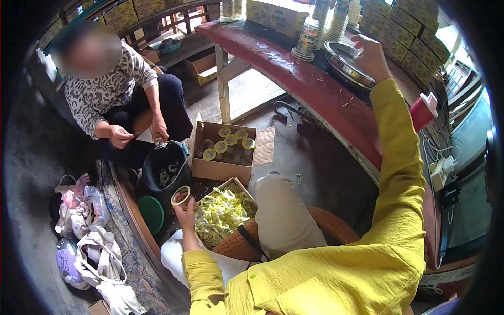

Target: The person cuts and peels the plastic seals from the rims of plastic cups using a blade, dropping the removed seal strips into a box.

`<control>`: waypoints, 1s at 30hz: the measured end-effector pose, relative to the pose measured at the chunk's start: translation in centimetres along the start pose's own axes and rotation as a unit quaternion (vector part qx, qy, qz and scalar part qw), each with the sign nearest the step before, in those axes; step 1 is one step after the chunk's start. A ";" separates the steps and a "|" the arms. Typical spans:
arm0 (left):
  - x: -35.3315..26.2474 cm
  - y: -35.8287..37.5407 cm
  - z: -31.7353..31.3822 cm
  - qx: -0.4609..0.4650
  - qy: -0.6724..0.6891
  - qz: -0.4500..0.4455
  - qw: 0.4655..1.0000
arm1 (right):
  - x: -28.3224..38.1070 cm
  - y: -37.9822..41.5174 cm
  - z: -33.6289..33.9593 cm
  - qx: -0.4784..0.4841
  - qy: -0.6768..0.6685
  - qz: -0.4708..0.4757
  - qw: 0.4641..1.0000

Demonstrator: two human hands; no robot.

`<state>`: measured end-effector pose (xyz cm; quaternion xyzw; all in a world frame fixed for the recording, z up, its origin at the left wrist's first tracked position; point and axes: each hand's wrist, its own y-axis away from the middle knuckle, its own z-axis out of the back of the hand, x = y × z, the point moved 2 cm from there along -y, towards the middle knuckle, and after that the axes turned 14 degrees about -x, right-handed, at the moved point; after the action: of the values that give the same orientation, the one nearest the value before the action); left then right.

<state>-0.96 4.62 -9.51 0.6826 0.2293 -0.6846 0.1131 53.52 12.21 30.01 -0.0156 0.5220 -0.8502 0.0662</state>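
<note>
My left hand is closed round a clear plastic cup with a yellow rim, its mouth tilted up toward me. It is beside a box of yellow-green printed plastic strips. My right hand is raised over the red table, its fingers bent and apart, with nothing visible in them. Just below it lies a round metal tray. Stacked printed plastic cups stand to its left on the table.
A co-worker sits at the left with both hands over a black bucket. An open carton holds yellow-lidded cups. A red table borders the right; bags and a green lid lie at the left.
</note>
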 end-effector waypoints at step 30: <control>-0.5 0.2 -0.5 0.016 0.031 -0.005 0.999 | 5.9 1.5 -0.6 0.136 0.203 0.015 0.970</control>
<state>-0.38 4.57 -9.03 0.7039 0.2252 -0.6675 0.0913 47.80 11.35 28.10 0.1740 0.4045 -0.8974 -0.0265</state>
